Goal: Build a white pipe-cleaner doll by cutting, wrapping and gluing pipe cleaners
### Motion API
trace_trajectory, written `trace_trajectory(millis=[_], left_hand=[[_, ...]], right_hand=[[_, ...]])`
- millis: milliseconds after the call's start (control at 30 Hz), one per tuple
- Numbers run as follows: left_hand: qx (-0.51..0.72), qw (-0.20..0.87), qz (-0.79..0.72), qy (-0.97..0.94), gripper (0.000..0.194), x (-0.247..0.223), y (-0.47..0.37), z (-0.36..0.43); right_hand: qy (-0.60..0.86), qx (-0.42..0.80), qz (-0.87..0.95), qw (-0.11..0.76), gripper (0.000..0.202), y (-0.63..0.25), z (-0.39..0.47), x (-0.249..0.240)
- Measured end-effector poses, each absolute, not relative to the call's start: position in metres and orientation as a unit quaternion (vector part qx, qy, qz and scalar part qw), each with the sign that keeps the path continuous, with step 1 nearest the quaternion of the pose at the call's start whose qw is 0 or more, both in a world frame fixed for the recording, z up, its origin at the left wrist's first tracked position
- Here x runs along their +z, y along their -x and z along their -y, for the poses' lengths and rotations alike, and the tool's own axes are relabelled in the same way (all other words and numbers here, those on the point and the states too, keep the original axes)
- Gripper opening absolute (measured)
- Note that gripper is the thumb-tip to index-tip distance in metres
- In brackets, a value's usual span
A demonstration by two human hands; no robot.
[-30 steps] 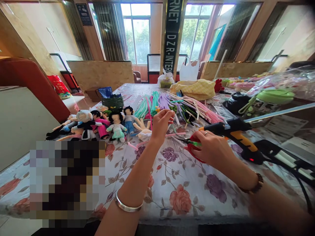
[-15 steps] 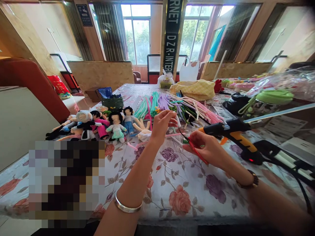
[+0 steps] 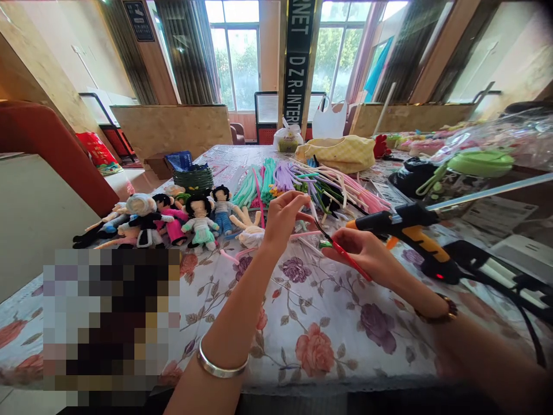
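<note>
My left hand (image 3: 285, 222) is raised over the middle of the table, its thumb and fingers pinched on a short white pipe cleaner (image 3: 313, 210) that points down. In my right hand (image 3: 360, 253), red-handled scissors (image 3: 351, 263) slant up to the left. Their slim dark blades are at the lower end of the white piece; whether they touch it is too small to tell. Just behind the hands lies a heap of coloured pipe cleaners (image 3: 283, 176). A cream-coloured fuzzy figure part (image 3: 249, 230) rests left of my left wrist.
Several fuzzy dolls (image 3: 199, 222) stand at the left before a dark green basket (image 3: 193, 179). On the right are a black-and-orange glue gun (image 3: 415, 233) with a lit red light and a green-lidded container (image 3: 486, 163). A yellow checked pouch (image 3: 337, 154) lies behind the heap. A floral cloth (image 3: 302, 311) covers the table.
The scissors have tilted slightly, with more of the red handle showing, and their tips are closer to the white pipe cleaner. My left hand keeps its pinch. The whole view has shifted slightly.
</note>
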State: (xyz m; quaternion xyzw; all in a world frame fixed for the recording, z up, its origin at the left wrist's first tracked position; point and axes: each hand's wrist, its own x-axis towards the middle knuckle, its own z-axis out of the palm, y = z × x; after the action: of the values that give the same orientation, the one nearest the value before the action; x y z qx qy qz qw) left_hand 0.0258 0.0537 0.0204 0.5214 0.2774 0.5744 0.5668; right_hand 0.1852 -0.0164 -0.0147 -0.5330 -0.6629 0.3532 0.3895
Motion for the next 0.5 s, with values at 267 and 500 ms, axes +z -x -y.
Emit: trace_trajectory(millis=[267, 500], left_hand=[[0.598, 0.527, -0.314, -0.516, 0.013, 0.016, -0.026, -0.060], [0.469, 0.559, -0.276, -0.625, 0.011, 0.019, -0.029, -0.047]], right_hand=[[0.507, 0.362, 0.619, 0.479, 0.036, -0.179, 0.020, -0.011], [0.508, 0.400, 0.508, 0.569, 0.037, -0.181, 0.020, -0.004]])
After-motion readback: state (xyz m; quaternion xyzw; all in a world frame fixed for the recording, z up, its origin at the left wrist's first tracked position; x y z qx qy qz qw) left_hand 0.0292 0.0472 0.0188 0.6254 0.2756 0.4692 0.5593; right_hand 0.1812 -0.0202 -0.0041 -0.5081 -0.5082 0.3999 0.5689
